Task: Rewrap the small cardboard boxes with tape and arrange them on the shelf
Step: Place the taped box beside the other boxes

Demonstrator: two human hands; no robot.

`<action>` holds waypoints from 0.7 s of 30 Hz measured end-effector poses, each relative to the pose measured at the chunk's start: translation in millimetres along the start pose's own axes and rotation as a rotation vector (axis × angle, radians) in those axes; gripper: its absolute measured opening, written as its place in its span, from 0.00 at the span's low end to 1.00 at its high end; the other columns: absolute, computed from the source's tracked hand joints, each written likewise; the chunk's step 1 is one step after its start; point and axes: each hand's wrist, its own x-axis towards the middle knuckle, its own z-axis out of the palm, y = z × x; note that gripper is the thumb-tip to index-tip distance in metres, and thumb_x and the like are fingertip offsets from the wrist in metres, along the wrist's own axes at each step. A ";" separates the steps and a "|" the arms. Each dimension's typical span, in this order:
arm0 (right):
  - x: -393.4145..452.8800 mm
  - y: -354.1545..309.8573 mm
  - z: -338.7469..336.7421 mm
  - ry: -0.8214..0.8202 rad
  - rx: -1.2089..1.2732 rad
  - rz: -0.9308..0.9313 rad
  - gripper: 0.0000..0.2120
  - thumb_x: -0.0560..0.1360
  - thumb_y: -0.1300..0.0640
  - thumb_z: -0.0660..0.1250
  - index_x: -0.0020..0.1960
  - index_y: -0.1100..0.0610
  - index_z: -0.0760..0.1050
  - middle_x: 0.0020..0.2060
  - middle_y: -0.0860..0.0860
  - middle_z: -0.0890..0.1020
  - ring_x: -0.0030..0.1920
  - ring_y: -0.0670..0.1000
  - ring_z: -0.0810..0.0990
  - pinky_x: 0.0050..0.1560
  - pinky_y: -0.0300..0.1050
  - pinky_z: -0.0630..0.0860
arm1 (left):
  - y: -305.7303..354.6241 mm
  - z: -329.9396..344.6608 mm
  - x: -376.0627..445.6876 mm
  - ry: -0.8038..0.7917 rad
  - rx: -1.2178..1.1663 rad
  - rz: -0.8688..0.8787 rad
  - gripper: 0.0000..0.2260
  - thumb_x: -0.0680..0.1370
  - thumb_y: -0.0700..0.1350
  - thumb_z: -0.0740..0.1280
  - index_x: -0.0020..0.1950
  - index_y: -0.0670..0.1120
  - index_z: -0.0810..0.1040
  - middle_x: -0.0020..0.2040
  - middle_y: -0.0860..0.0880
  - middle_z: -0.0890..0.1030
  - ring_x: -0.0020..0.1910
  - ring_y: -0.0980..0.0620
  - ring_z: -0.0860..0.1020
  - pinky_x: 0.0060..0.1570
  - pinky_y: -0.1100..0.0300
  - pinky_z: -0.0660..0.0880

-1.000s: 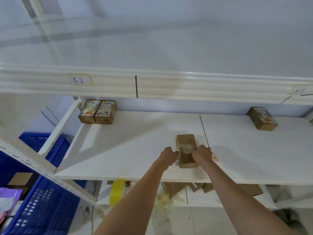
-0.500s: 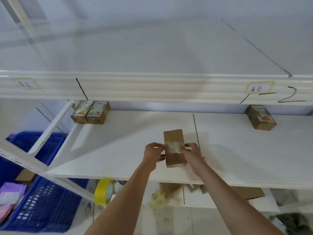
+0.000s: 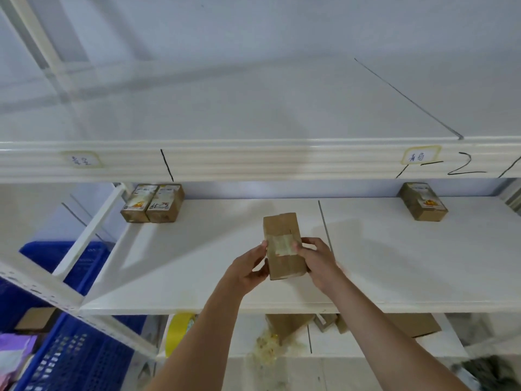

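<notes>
A small brown cardboard box [image 3: 282, 231] with a strip of clear tape across its top is held just above the white middle shelf [image 3: 197, 258]. My left hand [image 3: 248, 268] grips its left side. My right hand [image 3: 317, 261] grips its right side, thumb on the tape. Two taped boxes [image 3: 153, 204] stand side by side at the shelf's back left. A further box [image 3: 423, 201] sits at the back right.
A yellow tape roll [image 3: 179, 331] stands on the lower shelf beside torn cardboard pieces [image 3: 287, 325] and crumpled tape scraps [image 3: 266, 347]. Blue plastic crates [image 3: 70, 359] sit at the lower left. The upper shelf edge [image 3: 253, 162] carries labels and marker lines.
The box has come up off the shelf and now sits in both hands, my left hand having opened from a fist to grip its side. The camera has swung right and back.
</notes>
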 end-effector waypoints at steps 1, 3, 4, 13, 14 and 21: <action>-1.5 -0.4 2.6 -0.005 0.017 0.005 0.16 0.77 0.54 0.74 0.62 0.54 0.75 0.57 0.54 0.82 0.55 0.56 0.83 0.54 0.53 0.82 | 1.4 -1.2 -1.3 -0.007 0.010 0.008 0.22 0.68 0.48 0.80 0.58 0.40 0.84 0.58 0.45 0.83 0.58 0.47 0.79 0.60 0.55 0.78; -3.8 -1.1 8.3 -0.014 0.045 0.008 0.16 0.77 0.54 0.73 0.62 0.54 0.75 0.57 0.54 0.82 0.55 0.56 0.82 0.54 0.54 0.82 | 4.0 -4.0 -2.9 -0.005 0.024 0.033 0.22 0.70 0.50 0.79 0.59 0.40 0.84 0.58 0.44 0.81 0.56 0.48 0.78 0.50 0.56 0.80; -5.4 -2.1 11.2 -0.018 0.057 0.005 0.16 0.77 0.54 0.73 0.62 0.55 0.76 0.57 0.54 0.82 0.55 0.56 0.82 0.54 0.55 0.82 | 5.6 -5.3 -4.3 -0.010 0.042 0.052 0.20 0.73 0.52 0.76 0.58 0.40 0.84 0.57 0.44 0.81 0.54 0.48 0.78 0.47 0.56 0.80; -14.9 0.7 28.2 -0.014 0.194 0.008 0.16 0.79 0.54 0.70 0.64 0.58 0.74 0.57 0.55 0.80 0.55 0.55 0.81 0.50 0.51 0.82 | 15.3 -1.3 -17.3 -0.066 0.051 0.056 0.14 0.82 0.49 0.67 0.62 0.41 0.80 0.63 0.42 0.77 0.60 0.47 0.77 0.48 0.44 0.82; -15.1 1.0 27.6 -0.004 0.189 -0.001 0.16 0.79 0.54 0.70 0.64 0.58 0.74 0.57 0.55 0.80 0.54 0.55 0.81 0.49 0.50 0.82 | 14.0 -3.1 -13.4 -0.050 0.046 0.048 0.13 0.82 0.47 0.67 0.63 0.42 0.77 0.66 0.41 0.76 0.61 0.45 0.77 0.51 0.42 0.82; -13.3 4.4 35.9 -0.074 0.002 -0.059 0.19 0.80 0.53 0.68 0.70 0.47 0.72 0.59 0.50 0.82 0.56 0.53 0.82 0.60 0.55 0.79 | 15.9 14.9 -13.0 0.060 0.423 0.126 0.33 0.74 0.75 0.56 0.62 0.51 0.78 0.58 0.45 0.83 0.57 0.45 0.82 0.56 0.48 0.80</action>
